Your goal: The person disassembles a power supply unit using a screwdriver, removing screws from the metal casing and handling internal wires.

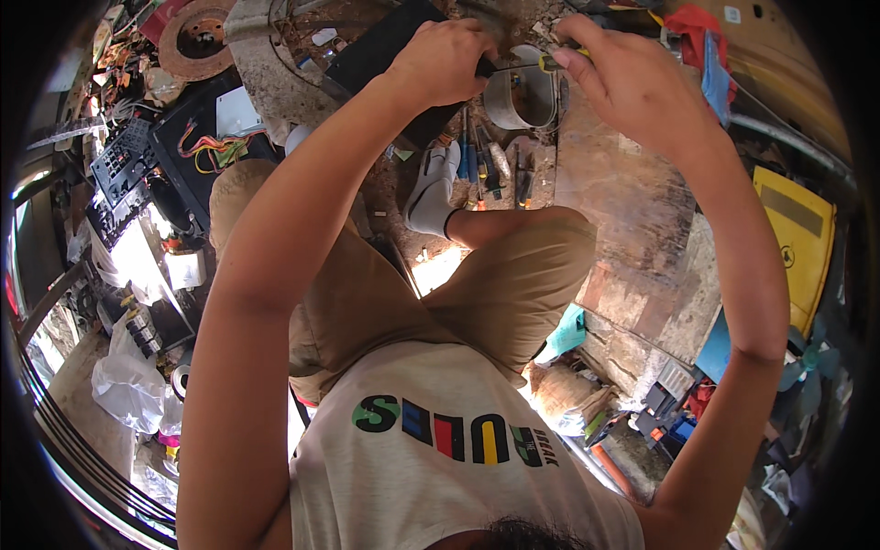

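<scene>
My left hand (445,62) is closed over the right edge of a black box-like thing (371,57) at the top of the view. In my right hand (632,82) is a screwdriver (551,63) with a yellow and black handle, pinched between thumb and fingers. Its thin shaft points left, toward the fingers of my left hand, where a small dark part shows. Whether the tip touches that part I cannot tell. Below the two hands stands a round whitish container (520,99).
Several hand tools (486,163) lie on the ground beside my sandalled foot (433,188). A worn wooden board (623,202) is at right, near a yellow case (793,247). To the left are coloured wires (218,149), a rusty disc (197,38) and a clear plastic bag (128,380).
</scene>
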Available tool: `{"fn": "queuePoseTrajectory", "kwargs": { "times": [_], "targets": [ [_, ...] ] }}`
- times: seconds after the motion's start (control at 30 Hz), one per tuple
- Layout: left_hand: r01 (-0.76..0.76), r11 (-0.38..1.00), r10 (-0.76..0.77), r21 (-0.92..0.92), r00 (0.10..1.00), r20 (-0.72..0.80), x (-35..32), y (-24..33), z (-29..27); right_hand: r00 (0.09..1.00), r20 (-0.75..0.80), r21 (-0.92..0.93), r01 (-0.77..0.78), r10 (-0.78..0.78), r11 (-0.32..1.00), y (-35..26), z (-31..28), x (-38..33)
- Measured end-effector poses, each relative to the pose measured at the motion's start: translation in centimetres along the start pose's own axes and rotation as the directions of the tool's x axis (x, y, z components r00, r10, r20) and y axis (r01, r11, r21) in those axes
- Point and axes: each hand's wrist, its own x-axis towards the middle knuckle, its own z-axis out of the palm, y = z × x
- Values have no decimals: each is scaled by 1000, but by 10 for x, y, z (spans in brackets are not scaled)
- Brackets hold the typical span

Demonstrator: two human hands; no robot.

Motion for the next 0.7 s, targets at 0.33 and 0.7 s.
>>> {"fn": "queuePoseTrajectory", "kwargs": {
  "times": [0.33,0.7],
  "targets": [
    [-36,999,36,5,995,-95,0,8,7,948,204,4,250,-246,968,14,-10,7],
    [42,998,-43,46,998,36,5,9,5,983,120,124,127,-142,984,14,-10,6]
  ]
}}
